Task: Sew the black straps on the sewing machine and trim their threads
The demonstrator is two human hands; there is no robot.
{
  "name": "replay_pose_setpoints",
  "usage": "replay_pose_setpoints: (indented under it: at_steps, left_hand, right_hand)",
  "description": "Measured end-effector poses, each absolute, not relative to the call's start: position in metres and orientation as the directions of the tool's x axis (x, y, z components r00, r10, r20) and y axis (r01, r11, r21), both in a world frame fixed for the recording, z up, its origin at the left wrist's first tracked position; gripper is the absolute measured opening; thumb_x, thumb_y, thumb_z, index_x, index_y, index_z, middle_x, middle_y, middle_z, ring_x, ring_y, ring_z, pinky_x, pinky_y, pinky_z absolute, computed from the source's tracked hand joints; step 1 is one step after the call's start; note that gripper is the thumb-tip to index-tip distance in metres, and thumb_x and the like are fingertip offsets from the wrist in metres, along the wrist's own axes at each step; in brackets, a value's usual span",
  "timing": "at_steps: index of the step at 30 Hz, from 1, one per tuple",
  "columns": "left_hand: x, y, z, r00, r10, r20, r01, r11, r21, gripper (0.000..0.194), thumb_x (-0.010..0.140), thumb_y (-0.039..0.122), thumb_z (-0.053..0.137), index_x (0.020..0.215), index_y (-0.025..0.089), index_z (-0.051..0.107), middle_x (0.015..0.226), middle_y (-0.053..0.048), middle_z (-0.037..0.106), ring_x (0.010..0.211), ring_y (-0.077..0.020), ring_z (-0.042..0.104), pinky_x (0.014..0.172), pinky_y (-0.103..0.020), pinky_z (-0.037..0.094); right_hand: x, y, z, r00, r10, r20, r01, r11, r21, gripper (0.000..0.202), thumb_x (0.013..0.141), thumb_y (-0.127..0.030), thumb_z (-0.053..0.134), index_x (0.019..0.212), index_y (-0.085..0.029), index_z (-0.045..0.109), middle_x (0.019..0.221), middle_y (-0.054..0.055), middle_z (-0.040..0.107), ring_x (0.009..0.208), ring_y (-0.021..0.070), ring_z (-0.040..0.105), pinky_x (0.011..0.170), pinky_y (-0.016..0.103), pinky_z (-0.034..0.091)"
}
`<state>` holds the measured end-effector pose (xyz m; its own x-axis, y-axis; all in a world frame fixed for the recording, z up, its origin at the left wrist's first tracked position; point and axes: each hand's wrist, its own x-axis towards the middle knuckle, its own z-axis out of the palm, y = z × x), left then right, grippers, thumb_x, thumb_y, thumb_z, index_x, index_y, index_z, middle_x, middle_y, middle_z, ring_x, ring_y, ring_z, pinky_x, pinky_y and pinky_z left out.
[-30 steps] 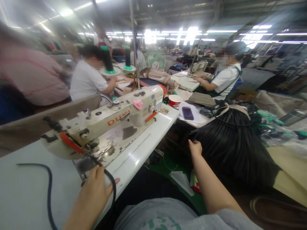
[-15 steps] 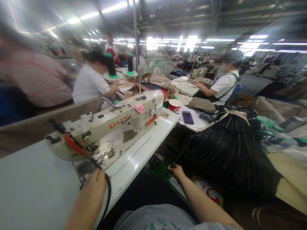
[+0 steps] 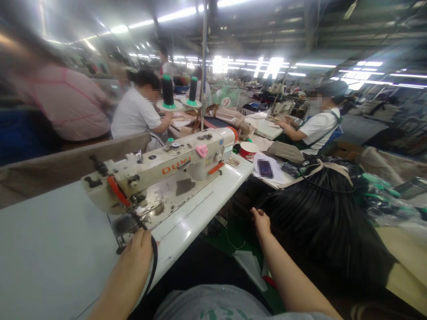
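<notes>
My left hand (image 3: 138,251) lies at the front edge of the sewing machine bed, fingers closed on a black strip (image 3: 154,262). The strip runs from under the head of the sewing machine (image 3: 176,169), past my hand and down over the table edge. My right hand (image 3: 262,221) is out to the right, beyond the table, pinched on a dark end beside a large bundle of black strips (image 3: 320,209). Whether that end belongs to the bundle is too dark to tell.
A white table (image 3: 50,240) carries the machine. Behind it are thread cones (image 3: 168,92), a red and white bowl (image 3: 248,150) and paper with a dark item (image 3: 265,169). Plastic-wrapped green-ended items (image 3: 383,195) lie right. Several people sit at other machines.
My right hand has moved up and toward the bundle of black strips. My left hand stays by the machine on its strip. The whole view has shifted slightly.
</notes>
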<state>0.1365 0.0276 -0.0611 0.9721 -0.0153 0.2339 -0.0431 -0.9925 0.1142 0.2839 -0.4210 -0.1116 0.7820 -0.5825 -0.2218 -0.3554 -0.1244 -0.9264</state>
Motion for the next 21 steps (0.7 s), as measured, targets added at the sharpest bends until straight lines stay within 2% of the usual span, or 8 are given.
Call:
replay_pose_setpoints:
  at_steps: [3, 6, 9, 12, 14, 17, 21]
  left_hand:
    - [0.137, 0.031, -0.065, 0.974, -0.02, 0.225, -0.039, -0.996, 0.08, 0.038, 0.102, 0.032, 0.04, 0.123, 0.008, 0.059, 0.133, -0.023, 0.057, 0.117, -0.032, 0.064, 0.099, -0.042, 0.054]
    - [0.137, 0.035, -0.065, 0.969, -0.073, 0.235, -0.089, -0.994, 0.062, 0.035, 0.1, 0.032, 0.043, 0.123, 0.01, 0.059, 0.132, -0.021, 0.058, 0.117, -0.0305, 0.064, 0.1, -0.041, 0.054]
    - [0.136, 0.036, -0.064, 0.955, -0.105, 0.279, -0.12, -0.992, 0.038, 0.035, 0.099, 0.03, 0.045, 0.123, 0.009, 0.06, 0.13, -0.021, 0.059, 0.116, -0.0313, 0.064, 0.099, -0.043, 0.055]
    - [0.136, 0.034, -0.063, 0.937, -0.127, 0.327, -0.133, -0.991, -0.004, 0.034, 0.099, 0.028, 0.045, 0.121, 0.008, 0.061, 0.127, -0.022, 0.061, 0.111, -0.0317, 0.066, 0.097, -0.043, 0.056]
    - [0.136, 0.032, -0.061, 0.924, -0.144, 0.355, -0.135, -0.99, -0.05, 0.031, 0.1, 0.028, 0.046, 0.118, 0.009, 0.063, 0.124, -0.021, 0.062, 0.109, -0.0317, 0.066, 0.097, -0.044, 0.056]
    - [0.138, 0.029, -0.056, 0.905, -0.162, 0.394, -0.121, -0.985, -0.126, 0.026, 0.098, 0.016, 0.046, 0.112, 0.008, 0.066, 0.12, -0.021, 0.063, 0.109, -0.0319, 0.066, 0.097, -0.045, 0.056]
    - [0.14, 0.026, -0.05, 0.867, -0.166, 0.469, -0.083, -0.978, -0.192, 0.024, 0.096, 0.009, 0.048, 0.107, 0.006, 0.069, 0.116, -0.022, 0.065, 0.105, -0.032, 0.067, 0.096, -0.045, 0.056]
  right_hand:
    - [0.262, -0.394, -0.13, 0.823, -0.421, -0.382, -0.463, -0.106, -0.88, 0.027, 0.1, -0.038, 0.065, 0.09, -0.013, 0.065, 0.072, -0.004, 0.062, 0.054, 0.0074, 0.055, 0.052, 0.02, 0.05]
    - [0.261, -0.395, -0.125, 0.82, -0.362, -0.444, -0.503, -0.084, -0.86, 0.027, 0.1, -0.039, 0.065, 0.092, -0.013, 0.065, 0.066, -0.006, 0.058, 0.045, 0.0047, 0.046, 0.043, 0.017, 0.041]
    - [0.276, -0.415, -0.104, 0.826, -0.402, -0.395, -0.453, -0.055, -0.89, 0.031, 0.098, -0.045, 0.063, 0.095, -0.014, 0.065, 0.061, -0.008, 0.054, 0.038, 0.0031, 0.036, 0.037, 0.016, 0.028]
    - [0.286, -0.425, -0.085, 0.848, -0.419, -0.325, -0.371, -0.03, -0.928, 0.039, 0.092, -0.053, 0.063, 0.095, -0.015, 0.067, 0.058, -0.007, 0.054, 0.035, 0.0033, 0.032, 0.035, 0.017, 0.019]
    - [0.287, -0.42, -0.078, 0.868, -0.39, -0.309, -0.343, -0.02, -0.939, 0.042, 0.087, -0.057, 0.065, 0.093, -0.015, 0.069, 0.057, -0.004, 0.056, 0.035, 0.0037, 0.031, 0.036, 0.018, 0.017]
    - [0.284, -0.407, -0.074, 0.888, -0.346, -0.304, -0.329, -0.017, -0.944, 0.045, 0.081, -0.058, 0.069, 0.092, -0.014, 0.07, 0.059, -0.001, 0.058, 0.036, 0.0042, 0.031, 0.036, 0.019, 0.015]
    - [0.286, -0.4, -0.064, 0.894, -0.377, -0.243, -0.271, -0.024, -0.962, 0.051, 0.079, -0.064, 0.066, 0.096, -0.015, 0.069, 0.06, -0.002, 0.056, 0.037, 0.0044, 0.029, 0.037, 0.019, 0.016]
